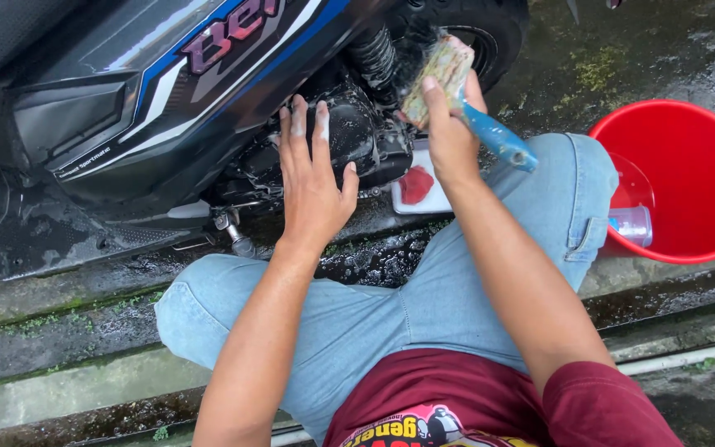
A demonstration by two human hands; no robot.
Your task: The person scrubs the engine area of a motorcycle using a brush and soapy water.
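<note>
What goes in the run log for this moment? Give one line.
left hand: flat on scooter engine | right hand: holds blue-handled brush at engine | red bucket: at person's right | ground: wet

At upper centre, the right hand grips a blue-handled brush against the scooter's engine; the left hand rests flat beside it. A red bucket sits at right.
</note>
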